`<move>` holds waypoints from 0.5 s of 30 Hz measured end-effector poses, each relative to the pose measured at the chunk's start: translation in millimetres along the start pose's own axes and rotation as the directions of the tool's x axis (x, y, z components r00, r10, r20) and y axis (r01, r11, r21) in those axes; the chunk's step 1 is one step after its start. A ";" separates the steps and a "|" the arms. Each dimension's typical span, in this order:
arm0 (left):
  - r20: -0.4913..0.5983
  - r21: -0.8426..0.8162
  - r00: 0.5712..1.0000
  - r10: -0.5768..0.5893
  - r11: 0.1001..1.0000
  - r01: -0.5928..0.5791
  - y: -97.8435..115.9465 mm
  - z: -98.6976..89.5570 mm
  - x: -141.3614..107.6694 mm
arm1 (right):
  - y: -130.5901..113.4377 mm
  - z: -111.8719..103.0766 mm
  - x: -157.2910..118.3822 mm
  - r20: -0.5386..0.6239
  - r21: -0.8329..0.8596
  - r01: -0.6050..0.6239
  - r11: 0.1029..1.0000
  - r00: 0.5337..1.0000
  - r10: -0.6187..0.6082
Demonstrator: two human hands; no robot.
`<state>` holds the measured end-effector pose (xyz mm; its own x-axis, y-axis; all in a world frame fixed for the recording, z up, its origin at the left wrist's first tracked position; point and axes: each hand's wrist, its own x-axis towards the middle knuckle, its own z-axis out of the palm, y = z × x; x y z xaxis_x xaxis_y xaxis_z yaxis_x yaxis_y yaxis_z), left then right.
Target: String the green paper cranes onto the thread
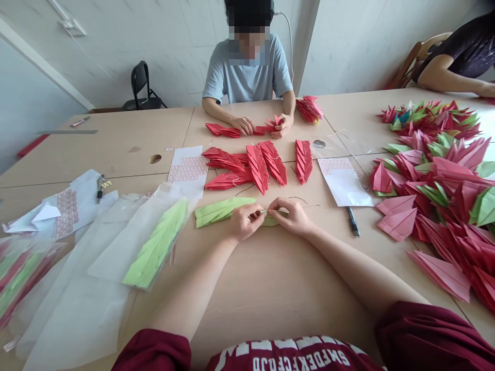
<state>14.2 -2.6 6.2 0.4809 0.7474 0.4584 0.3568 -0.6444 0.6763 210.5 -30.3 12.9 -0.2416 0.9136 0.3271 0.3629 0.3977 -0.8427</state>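
Close together at the middle of the table, my left hand [246,221] and my right hand [291,216] are both closed in a pinch. Between their fingertips is a small part of a green folded paper piece [271,221], which shows under and between them. The exact spot they grip is partly hidden by the fingers. A pleated green paper strip [218,211] lies just left of my left hand. Dark thin thread [297,199] runs over the table beyond my right hand. Several red pleated paper strips [257,167] lie a little farther off.
A big heap of red and green folded paper [444,180] covers the right side. Plastic sleeves [96,257], one holding a green strip [158,242], lie at left. Printed sheets [344,183] and a pen [353,221] flank the middle. Opposite, a person [247,72] handles red paper.
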 end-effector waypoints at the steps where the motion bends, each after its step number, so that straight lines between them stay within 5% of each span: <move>1: 0.010 0.004 1.000 -0.005 1.000 0.005 -0.7 0.0 -0.4 | 0.1 0.7 -0.1 -0.001 -0.003 0.000 1.000 1.000 0.000; 8: 0.113 -0.077 0.991 -0.078 0.993 0.087 2.2 -5.5 -0.1 | -2.8 -0.7 0.8 -0.027 0.003 -0.005 1.000 1.000 0.005; 15: 0.051 -0.050 0.996 -0.071 0.996 0.073 2.3 -6.7 2.2 | -8.9 4.9 1.1 -0.011 0.141 -0.148 0.979 0.989 0.151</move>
<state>10.8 -1.3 12.6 0.4948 0.7818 0.3795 0.3508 -0.5792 0.7358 202.5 -33.3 18.7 -0.1742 0.9640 0.2011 0.2635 0.2424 -0.9337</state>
